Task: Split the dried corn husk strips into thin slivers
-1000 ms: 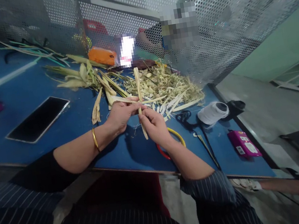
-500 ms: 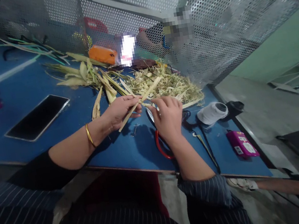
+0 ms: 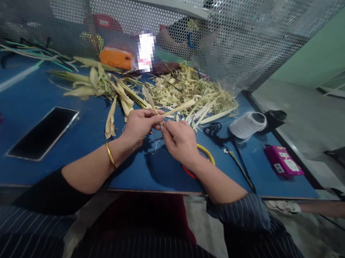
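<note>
My left hand (image 3: pixel 141 127) pinches pale corn husk strips (image 3: pixel 180 108) between thumb and fingers above the blue table. One strip sticks out to the right and another points up and away from me. Close against it, my right hand (image 3: pixel 181 140) is closed, its thumb and forefinger gripping the lower end of the husk. The fingers hide the spot where the strips meet. Beneath my right hand and wrist lie scissors with red and yellow handles (image 3: pixel 208 153), partly covered. Behind the hands is a heap of shredded husk (image 3: pixel 191 84), with whole husk leaves (image 3: pixel 98 82) to its left.
A dark-screened phone (image 3: pixel 42 133) lies on the blue table (image 3: pixel 127 171) at left. To the right are a white thread cone (image 3: pixel 247 126), black cord (image 3: pixel 215 133) and a purple tissue pack (image 3: pixel 284 161). A perforated metal screen (image 3: pixel 148 15) stands behind. Someone's leg (image 3: pixel 339 209) shows at lower right.
My right hand has moved left, up against my left hand. The husk strip that lay slanted across the fingers now points right, and another stands upward. The scissors' yellow handle has come into view.
</note>
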Motion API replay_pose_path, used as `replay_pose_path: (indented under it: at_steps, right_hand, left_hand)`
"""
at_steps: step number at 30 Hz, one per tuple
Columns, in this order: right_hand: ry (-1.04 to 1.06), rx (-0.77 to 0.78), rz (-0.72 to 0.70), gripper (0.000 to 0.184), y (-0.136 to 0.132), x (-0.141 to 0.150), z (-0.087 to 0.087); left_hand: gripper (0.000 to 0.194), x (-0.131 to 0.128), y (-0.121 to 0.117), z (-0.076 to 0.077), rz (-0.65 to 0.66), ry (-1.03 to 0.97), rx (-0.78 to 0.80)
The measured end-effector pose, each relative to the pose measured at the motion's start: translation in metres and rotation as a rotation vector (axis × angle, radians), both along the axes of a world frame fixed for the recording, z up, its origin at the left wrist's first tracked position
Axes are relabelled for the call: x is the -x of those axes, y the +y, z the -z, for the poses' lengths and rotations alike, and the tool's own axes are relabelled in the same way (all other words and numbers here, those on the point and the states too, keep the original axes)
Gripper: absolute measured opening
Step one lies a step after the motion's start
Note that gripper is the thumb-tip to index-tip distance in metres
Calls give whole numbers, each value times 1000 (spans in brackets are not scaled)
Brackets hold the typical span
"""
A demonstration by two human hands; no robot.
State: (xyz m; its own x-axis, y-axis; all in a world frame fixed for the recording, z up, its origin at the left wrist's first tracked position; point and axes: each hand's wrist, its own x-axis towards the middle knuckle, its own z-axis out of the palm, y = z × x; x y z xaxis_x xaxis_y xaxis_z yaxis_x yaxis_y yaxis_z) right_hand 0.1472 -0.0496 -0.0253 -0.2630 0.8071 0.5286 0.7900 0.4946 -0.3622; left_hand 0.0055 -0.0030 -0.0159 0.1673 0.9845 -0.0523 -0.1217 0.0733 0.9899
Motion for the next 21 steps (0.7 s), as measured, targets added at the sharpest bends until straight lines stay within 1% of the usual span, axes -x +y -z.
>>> replay_pose_path:
  at_steps: [2,5,7,8,9,11,13,16,19,21]
  right_hand:
    - [184,129,-27,33,1,-2,-2]
    - [662,479,-62,46,7,-9,-6]
    - [976,686,-33,53,14,-15,-8]
    - [1096,749,-10,52,17,-17,-8]
    - [1190,781,8,48,20,-19,-9]
    - [1305,769,11,39,24,-21,-8]
    - [1347,715,-12,34,24,-20,-6]
    - [1322,619,-19,29,23,-16,-3]
    - [1291,504,16,27,22,-13,1]
    - [1296,456,36,28,22,-12,3]
  left_hand:
    - [23,3,2,0,29,7,4]
    - [25,8,5,-5,105,21,46]
    - [22,11,6,-9,136,25,81]
    - [21,11,6,-11,146,26,100]
    - [21,11,5,-13,155,32,116]
    - [24,11,4,-14,188,64,125]
    - [27,10,3,-12,237,110,85]
    - [26,9,1,-7,291,137,13]
    - [22,8,0,-4,311,159,3]
    - [18,7,0,-4,327,193,0]
